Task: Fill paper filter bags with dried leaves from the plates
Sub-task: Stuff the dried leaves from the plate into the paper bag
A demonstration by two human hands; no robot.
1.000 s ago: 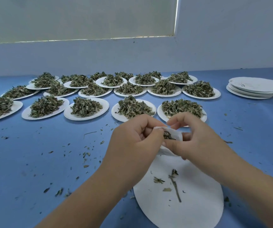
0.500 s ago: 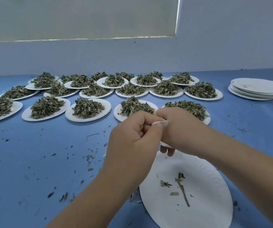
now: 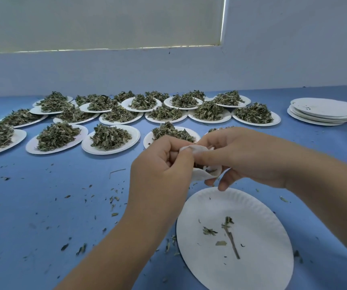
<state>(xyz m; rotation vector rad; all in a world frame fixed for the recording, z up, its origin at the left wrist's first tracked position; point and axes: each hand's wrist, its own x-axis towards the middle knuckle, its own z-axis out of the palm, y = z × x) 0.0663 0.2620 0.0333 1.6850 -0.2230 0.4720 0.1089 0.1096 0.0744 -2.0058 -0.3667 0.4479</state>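
Both hands hold a small white paper filter bag (image 3: 202, 174) in the air above the blue table. My left hand (image 3: 162, 164) pinches its left top edge. My right hand (image 3: 237, 155) grips its right side with fingers curled round it. Dark dried leaves show inside the bag. Below the hands lies a white paper plate (image 3: 252, 268) with only a stem and a few leaf bits on it. Several paper plates heaped with dried leaves (image 3: 109, 137) stand in rows across the back of the table.
A stack of bare white paper plates (image 3: 323, 111) sits at the far right. Leaf crumbs are scattered over the blue table (image 3: 42, 206). A pale wall rises right behind the rows of plates.
The bag's mouth, open a second ago, was pinched together and is now folded between both hands. The hands rose a little and the view shifted slightly.
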